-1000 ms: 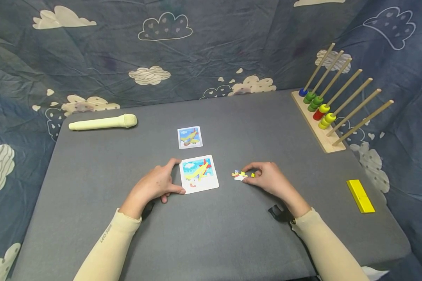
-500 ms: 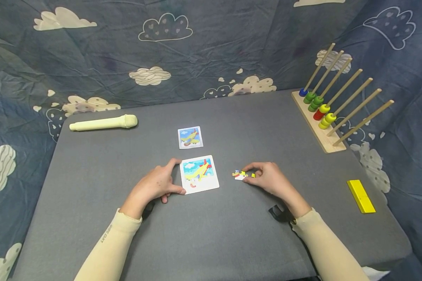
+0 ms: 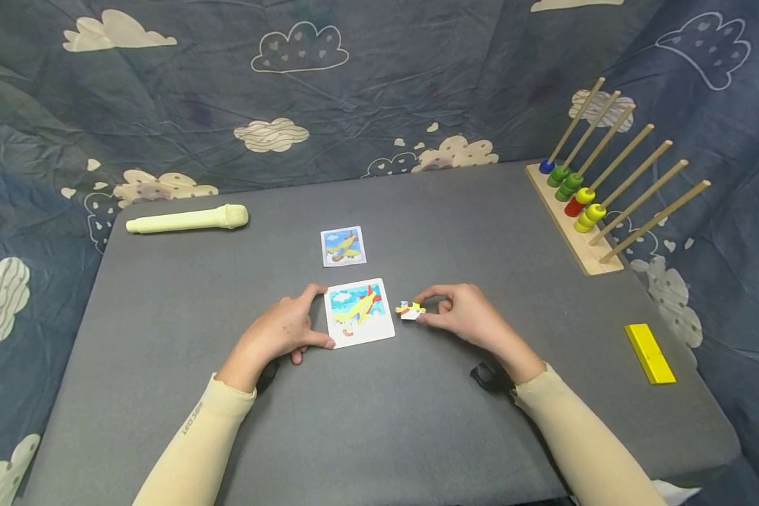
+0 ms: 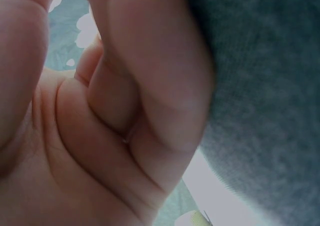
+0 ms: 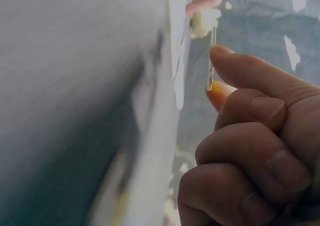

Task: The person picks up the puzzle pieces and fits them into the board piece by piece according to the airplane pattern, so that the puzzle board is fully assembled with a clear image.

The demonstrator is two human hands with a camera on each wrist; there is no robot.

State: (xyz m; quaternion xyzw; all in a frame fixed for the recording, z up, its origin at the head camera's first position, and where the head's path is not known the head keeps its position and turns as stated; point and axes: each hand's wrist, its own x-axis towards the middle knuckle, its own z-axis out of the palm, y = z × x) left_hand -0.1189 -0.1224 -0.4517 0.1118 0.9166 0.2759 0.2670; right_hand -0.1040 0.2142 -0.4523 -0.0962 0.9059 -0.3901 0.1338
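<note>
A white-framed jigsaw puzzle [image 3: 368,330] with a yellow airplane on blue sky lies on the grey table, a white patch at its lower part. My left hand [image 3: 283,327] holds it by the left side, index finger at the upper corner and thumb at the lower one. Just right of the frame, my right hand [image 3: 471,315] pinches a yellow and white puzzle piece [image 3: 410,310] between thumb and index finger. The right wrist view shows that thin piece [image 5: 212,66] edge-on, off the table, other fingers curled. Fingers fill the left wrist view, hiding most of the puzzle.
A small airplane picture card [image 3: 344,247] lies behind the puzzle. Farther left rests a cream toy microphone [image 3: 186,220]. At the right stand a wooden peg rack [image 3: 575,225] with coloured beads and, nearer, a yellow block [image 3: 650,353]. A cloud-patterned curtain [image 3: 367,84] hangs behind.
My right hand has moved left toward the puzzle, carrying the piece. My left hand and the puzzle have stayed in place.
</note>
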